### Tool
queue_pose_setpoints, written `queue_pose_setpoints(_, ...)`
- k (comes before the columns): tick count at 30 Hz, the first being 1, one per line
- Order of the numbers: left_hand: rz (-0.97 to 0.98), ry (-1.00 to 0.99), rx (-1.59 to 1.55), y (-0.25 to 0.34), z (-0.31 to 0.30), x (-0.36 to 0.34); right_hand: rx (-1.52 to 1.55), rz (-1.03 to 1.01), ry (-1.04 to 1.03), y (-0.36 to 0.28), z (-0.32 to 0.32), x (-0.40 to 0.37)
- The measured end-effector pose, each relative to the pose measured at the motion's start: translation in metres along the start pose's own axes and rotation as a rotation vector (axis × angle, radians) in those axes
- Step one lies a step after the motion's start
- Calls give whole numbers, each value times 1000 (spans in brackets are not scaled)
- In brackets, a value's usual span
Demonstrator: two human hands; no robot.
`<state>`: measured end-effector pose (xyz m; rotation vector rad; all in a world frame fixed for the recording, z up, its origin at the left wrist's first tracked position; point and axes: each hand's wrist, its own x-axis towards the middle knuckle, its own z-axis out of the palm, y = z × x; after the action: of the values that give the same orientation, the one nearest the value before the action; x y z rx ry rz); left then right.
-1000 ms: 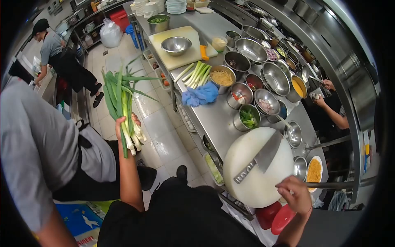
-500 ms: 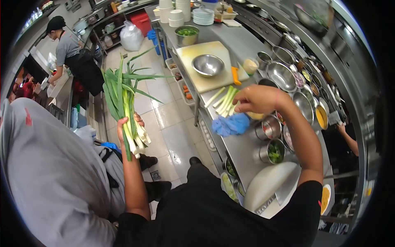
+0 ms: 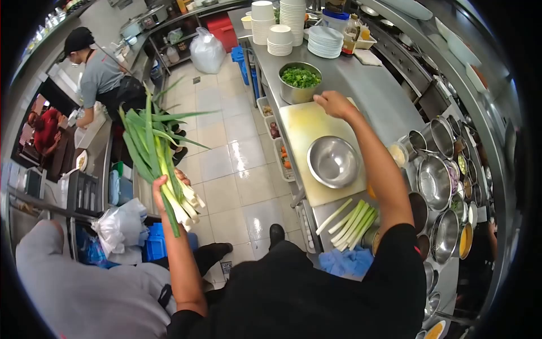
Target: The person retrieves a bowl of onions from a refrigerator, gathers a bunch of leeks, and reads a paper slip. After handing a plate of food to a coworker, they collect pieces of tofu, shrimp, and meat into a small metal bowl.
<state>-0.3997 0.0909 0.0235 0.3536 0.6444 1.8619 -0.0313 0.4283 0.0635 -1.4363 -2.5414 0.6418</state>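
Observation:
My left hand is closed around a bunch of spring onions, held upright over the floor with its green leaves up and white ends down. My right hand is over the far end of the cutting board, close to a metal pot of chopped greens. Its fingers are curled in, hiding anything inside them. An empty steel bowl sits on the board. Cut white stalks lie at the board's near end, next to a blue cloth. My right forearm mostly covers an orange handle.
Steel bowls and pots line the counter's right side. Stacked white tubs and plates stand at the far end. A person in grey works at the left counter; another person's grey sleeve is close on my left.
My right hand has moved from above the cut stalks to the board's far end, near the pot. The bunch stays in my left hand. The view has shifted.

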Motion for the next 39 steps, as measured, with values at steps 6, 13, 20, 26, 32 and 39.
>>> queue_pose_setpoints(6, -6, -18, -3, -4, 32, 102, 52, 262, 178, 62, 20, 115)
queue_pose_setpoints(13, -91, -23, 56, -53, 85, 246, 495, 638, 222, 89, 40, 150)
queue_pose_setpoints(20, -269, -21, 41, -105, 96, 363, 434, 597, 372, 58, 18, 140)
queue_pose_setpoints(26, -408, 11, 20, -140, 124, 390, 488, 618, 542, 82, -8, 76)
queue_pose_setpoints(32, -160, 176, 78, -205, 142, 395, 511, 698, 626, 133, 4, 58)
queue_pose_setpoints(39, -158, 252, -8, -271, 162, 399, 696, 765, 708, 176, 1, 119)
